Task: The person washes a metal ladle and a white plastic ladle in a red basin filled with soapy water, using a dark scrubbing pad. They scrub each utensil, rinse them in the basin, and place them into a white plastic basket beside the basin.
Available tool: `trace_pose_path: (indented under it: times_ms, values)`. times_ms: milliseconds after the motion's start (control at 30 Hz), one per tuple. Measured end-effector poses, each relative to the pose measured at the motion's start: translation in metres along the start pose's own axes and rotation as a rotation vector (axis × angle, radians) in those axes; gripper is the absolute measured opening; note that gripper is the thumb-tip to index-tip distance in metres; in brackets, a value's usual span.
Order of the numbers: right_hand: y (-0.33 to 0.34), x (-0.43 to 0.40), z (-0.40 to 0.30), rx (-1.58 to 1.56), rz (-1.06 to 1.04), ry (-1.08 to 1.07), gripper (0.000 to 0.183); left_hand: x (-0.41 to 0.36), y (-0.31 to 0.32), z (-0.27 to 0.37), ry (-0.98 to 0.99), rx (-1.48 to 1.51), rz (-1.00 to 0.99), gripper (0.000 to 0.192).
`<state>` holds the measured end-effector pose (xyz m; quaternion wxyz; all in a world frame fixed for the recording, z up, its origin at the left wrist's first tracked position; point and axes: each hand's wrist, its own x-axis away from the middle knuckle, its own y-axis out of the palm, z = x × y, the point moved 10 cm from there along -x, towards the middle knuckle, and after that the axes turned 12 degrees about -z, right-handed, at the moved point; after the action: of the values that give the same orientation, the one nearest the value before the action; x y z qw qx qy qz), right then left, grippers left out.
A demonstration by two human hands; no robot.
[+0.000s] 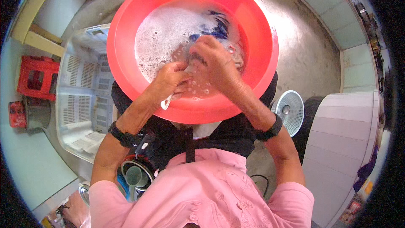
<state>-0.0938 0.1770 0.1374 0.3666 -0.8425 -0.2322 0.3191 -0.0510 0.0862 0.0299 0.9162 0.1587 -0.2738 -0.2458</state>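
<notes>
A large red plastic basin (196, 112) rests over my lap, holding foamy water (158, 34). My left hand (172, 80) grips a white utensil handle (166, 102) with a hole at its end, over the basin's near side; the utensil's other end is hidden. My right hand (216, 60) bends over the water beside it, fingers curled round a dark grey item (191, 55), mostly covered and too unclear to name. Dark blue items (218, 30) poke out of the suds beyond my right hand. More pale items (237, 57) lie partly sunk along the basin's right side.
Left of the basin stands a pale slotted plastic crate (76, 101), with a red plastic stool (38, 77) farther left. A white round colander (288, 112) is on the right, near a tiled ledge (341, 145). Pots (137, 174) sit by my left side.
</notes>
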Motion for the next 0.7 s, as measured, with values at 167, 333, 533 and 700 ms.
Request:
trace_pose_path:
  times_ms: [167, 333, 533, 700]
  values:
    - [-0.004, -0.004, 0.034, -0.168, -0.055, 0.234, 0.021, 0.003, 0.012, 0.006, 0.035, 0.004, -0.066, 0.023]
    - [-0.016, -0.004, 0.042, -0.234, -0.021, 0.306, 0.023, 0.005, 0.019, 0.013, 0.068, -0.029, -0.102, 0.034]
    - [-0.02, -0.003, 0.024, -0.151, 0.042, 0.149, 0.024, 0.002, 0.02, 0.013, 0.102, -0.075, -0.094, 0.032]
    - [0.004, 0.014, 0.09, -0.846, -0.101, 0.646, 0.034, 0.004, 0.018, 0.019, 0.15, -0.145, -0.089, 0.029]
